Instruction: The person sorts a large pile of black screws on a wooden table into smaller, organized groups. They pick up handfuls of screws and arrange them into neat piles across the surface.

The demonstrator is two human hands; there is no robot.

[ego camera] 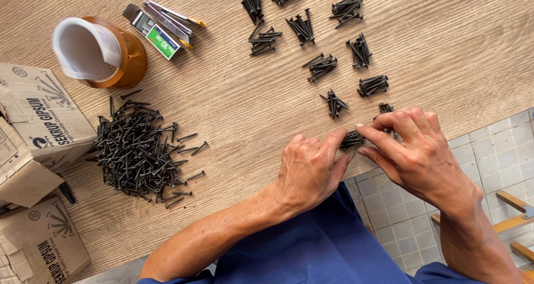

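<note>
A pale wood-grain table [233, 111] fills the head view, with grey floor tiles [500, 145] showing past its near edge at the lower right.

Near that edge, the left hand [310, 170] and the right hand [417, 150] meet over a small bundle of black screws [352, 140]. The left fingers [334, 142] curl in against the bundle's left end, while the right fingers [381, 129] close on it from the right and above, so both hands pinch the same bundle, which lies on the table between them. Both forearms come up from the lower edge, above a blue garment [311, 250].

Beyond the hands, more small bundles [334, 103] lie well apart from one another across the upper middle of the table. To the left lies a large loose heap of screws [139, 150]. Just beside that heap, at the left edge, stand open cardboard boxes [39, 128]. Above the heap stands a roll of brown tape [114, 53] with white plastic [80, 47] tucked into its core. Right of the roll lies a stapler [169, 20], touching a small box of staples [158, 36].
</note>
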